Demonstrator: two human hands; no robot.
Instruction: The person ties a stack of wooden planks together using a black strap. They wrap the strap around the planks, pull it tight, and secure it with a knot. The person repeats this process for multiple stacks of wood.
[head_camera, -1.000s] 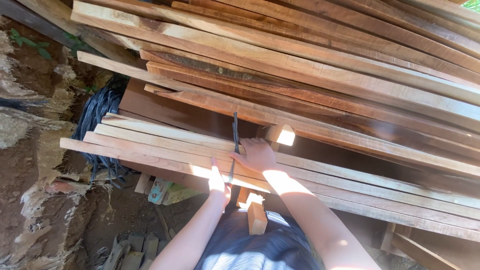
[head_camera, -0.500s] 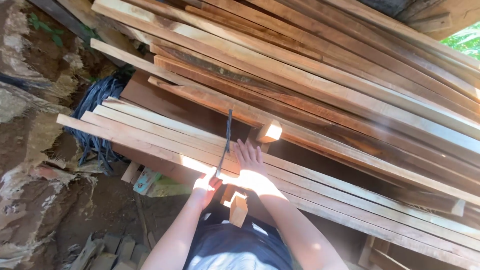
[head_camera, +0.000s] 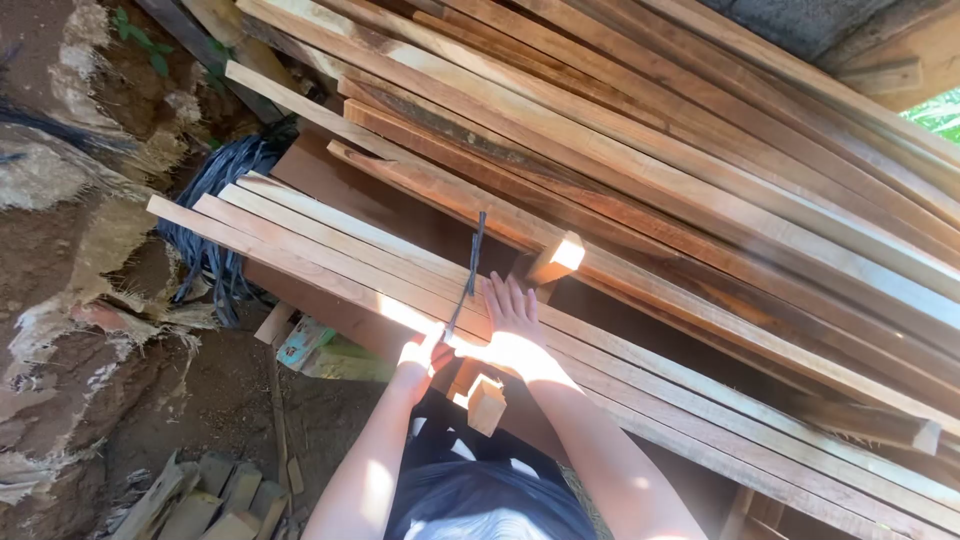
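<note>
My left hand (head_camera: 418, 358) grips the lower end of a thin dark blade-like tool (head_camera: 468, 268) that runs up across a stack of long pale wooden planks (head_camera: 330, 255). My right hand (head_camera: 512, 312) lies flat with fingers spread on the same planks, just right of the tool. A small wooden block (head_camera: 486, 404) sits below my hands, between my forearms. Bright sunlight washes out the planks around both hands.
A big pile of reddish and pale boards (head_camera: 650, 150) slants across the upper right. A short block (head_camera: 556, 258) sticks out above my right hand. Black cords (head_camera: 215, 200) hang at left by an earth wall (head_camera: 70, 260). Wood scraps (head_camera: 200, 495) lie on the dirt.
The view has shifted so the planks and hands sit a little lower and further right. My right hand has flattened on the planks; the left hand still holds the tool.
</note>
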